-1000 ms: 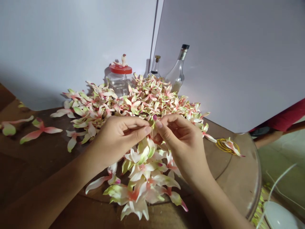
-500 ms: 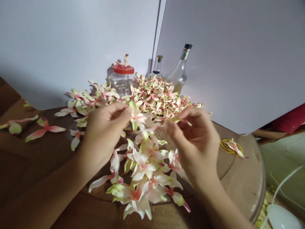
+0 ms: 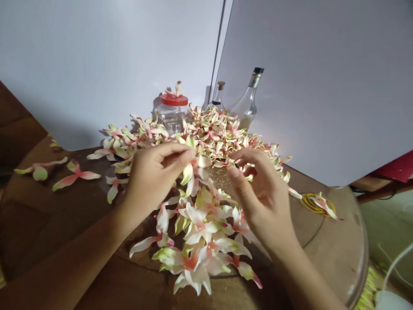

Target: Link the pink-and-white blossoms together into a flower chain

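Our left hand (image 3: 156, 183) and right hand (image 3: 263, 196) curve half open, the left nearer the top of a blossom garland (image 3: 201, 226) whose length runs toward 6 o'clock; we cannot tell if either grips. Three loose blossoms (image 3: 75, 174) lie at 9 o'clock; one blossom mound (image 3: 213, 129), one red-lidded jar (image 3: 171, 114) and two glass bottles (image 3: 248, 101) sit at 12.

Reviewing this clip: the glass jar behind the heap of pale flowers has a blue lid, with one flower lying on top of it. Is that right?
No, the lid of the glass jar is red, not blue, as the head view shows. The rest stands: the jar is behind the heap of pale flowers, with one flower lying on top of the lid.
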Available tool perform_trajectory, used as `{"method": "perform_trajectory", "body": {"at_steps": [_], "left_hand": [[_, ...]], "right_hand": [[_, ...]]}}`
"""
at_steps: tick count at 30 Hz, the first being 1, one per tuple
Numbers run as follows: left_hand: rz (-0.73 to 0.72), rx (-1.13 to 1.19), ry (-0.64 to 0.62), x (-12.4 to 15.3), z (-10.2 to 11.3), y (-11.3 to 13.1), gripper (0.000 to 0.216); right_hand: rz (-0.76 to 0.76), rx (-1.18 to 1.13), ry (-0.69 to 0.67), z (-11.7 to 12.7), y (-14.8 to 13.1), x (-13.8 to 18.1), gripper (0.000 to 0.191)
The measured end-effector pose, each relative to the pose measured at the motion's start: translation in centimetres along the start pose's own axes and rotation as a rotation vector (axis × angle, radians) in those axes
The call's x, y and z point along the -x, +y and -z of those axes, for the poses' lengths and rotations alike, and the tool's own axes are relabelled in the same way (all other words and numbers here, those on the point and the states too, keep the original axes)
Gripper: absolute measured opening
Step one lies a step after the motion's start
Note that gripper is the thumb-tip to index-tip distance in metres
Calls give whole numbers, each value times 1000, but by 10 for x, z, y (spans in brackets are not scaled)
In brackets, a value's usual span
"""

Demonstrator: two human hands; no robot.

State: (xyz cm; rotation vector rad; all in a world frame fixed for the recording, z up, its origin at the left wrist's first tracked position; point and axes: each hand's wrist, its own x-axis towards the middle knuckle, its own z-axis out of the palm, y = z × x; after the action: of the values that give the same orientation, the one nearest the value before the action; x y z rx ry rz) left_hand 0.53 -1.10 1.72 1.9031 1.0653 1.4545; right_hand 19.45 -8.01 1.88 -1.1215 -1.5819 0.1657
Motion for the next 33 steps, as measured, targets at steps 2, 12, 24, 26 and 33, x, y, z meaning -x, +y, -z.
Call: {"method": "perform_trajectory", "body": {"at_steps": [2, 12, 24, 26, 33], "left_hand": [[-114, -16, -108, 4, -3, 3, 11], [-66, -25, -97, 6, -3, 4, 19], [2, 282, -245, 11, -9, 10, 28], [32, 321, -240, 11, -8, 10, 29], [49, 356, -189, 11, -11, 7, 15]], "right_hand": [[-10, 40, -72, -2, 2, 0, 16], [-92, -14, -160, -5, 5, 3, 9], [-169, -138, -207, -5, 4, 5, 15], [-196, -195, -218, -5, 5, 5, 13], [-217, -248, -216, -5, 6, 5, 13]]}}
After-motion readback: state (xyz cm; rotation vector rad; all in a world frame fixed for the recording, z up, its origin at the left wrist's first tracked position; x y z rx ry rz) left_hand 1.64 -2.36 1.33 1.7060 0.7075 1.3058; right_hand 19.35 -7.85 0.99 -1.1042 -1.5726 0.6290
